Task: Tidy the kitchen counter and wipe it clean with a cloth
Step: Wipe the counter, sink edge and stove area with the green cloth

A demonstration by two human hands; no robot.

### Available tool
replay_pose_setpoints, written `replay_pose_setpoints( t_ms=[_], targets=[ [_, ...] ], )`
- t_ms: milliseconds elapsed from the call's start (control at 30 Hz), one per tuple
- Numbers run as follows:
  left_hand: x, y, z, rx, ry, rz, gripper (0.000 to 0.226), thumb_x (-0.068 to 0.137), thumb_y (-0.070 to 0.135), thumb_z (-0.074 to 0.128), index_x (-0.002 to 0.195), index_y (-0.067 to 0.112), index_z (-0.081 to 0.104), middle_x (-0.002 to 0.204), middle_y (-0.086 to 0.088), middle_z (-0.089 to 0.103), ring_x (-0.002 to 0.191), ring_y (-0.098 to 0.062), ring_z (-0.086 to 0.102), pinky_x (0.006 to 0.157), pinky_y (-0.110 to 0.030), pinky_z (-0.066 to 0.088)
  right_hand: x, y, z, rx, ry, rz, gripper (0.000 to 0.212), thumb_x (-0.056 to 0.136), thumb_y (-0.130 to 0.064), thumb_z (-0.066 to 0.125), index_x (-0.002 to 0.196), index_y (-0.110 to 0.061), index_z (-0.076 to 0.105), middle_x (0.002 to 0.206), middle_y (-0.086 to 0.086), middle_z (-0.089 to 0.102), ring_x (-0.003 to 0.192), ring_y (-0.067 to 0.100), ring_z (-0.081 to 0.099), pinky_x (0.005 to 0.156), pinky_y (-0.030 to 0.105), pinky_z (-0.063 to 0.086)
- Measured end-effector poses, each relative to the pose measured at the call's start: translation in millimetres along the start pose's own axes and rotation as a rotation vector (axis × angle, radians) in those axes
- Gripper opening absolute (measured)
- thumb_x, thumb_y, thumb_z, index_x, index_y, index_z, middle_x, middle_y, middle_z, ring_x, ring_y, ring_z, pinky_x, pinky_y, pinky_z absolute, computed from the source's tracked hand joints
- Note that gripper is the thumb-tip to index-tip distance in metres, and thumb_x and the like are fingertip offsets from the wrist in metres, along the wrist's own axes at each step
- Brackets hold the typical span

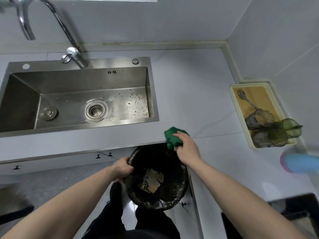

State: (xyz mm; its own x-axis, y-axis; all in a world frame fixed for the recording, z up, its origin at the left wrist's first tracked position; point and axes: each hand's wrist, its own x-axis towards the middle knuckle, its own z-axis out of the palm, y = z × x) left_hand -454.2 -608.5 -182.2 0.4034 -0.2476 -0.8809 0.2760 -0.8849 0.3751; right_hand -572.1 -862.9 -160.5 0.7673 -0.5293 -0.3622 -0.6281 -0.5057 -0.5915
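Note:
A green cloth [172,138] lies bunched at the front edge of the pale grey counter [189,94]. My right hand [187,149] holds it there, fingers curled over it, right above the bin. A round bin lined with a black bag [155,180] hangs just below the counter edge; scraps of brown paper lie inside. My left hand [121,168] grips the bin's left rim.
A steel sink [76,97] with a tall tap [74,54] fills the left of the counter. At the right wall a cream tray [240,116] holds a spoon and three glasses lying on their sides. A blurred blue object [300,163] sits at the right edge.

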Motion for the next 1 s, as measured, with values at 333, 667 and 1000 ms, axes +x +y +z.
replay_pose_setpoints(
  t_ms=[333,667,1000],
  targets=[
    [-8.7,-8.2,-10.4,0.098,-0.053,0.080,0.036,0.082,0.007,0.056,0.117,0.015,0.054,0.101,-0.018,0.067,0.074,-0.036,0.073,0.052,-0.045,0.061,-126.5,-37.3,79.8,0.347,0.080,0.208,0.060,0.086,0.001,0.049,0.134,-0.033,0.060,0.137,-0.014,0.058,0.122,0.004,0.052,0.106,0.019,0.038],
    [-15.6,-31.5,-19.6,0.385,-0.132,0.246,0.030,0.068,0.014,0.063,0.098,0.016,0.059,0.088,-0.016,0.072,0.072,-0.035,0.074,0.061,-0.052,0.063,-231.9,-47.6,87.2,0.357,0.520,0.424,0.063,0.084,0.001,0.051,0.138,-0.032,0.058,0.139,-0.014,0.057,0.124,0.004,0.049,0.107,0.019,0.034],
    [-76.4,-39.0,36.8,0.657,-0.271,0.381,0.027,0.084,0.002,0.059,0.109,0.010,0.051,0.083,-0.022,0.071,0.057,-0.033,0.071,0.058,-0.055,0.061,-389.5,-22.1,124.0,0.444,0.840,0.699,0.061,0.088,0.001,0.048,0.139,-0.031,0.057,0.138,-0.011,0.058,0.123,0.011,0.053,0.102,0.021,0.038]
  ],
)
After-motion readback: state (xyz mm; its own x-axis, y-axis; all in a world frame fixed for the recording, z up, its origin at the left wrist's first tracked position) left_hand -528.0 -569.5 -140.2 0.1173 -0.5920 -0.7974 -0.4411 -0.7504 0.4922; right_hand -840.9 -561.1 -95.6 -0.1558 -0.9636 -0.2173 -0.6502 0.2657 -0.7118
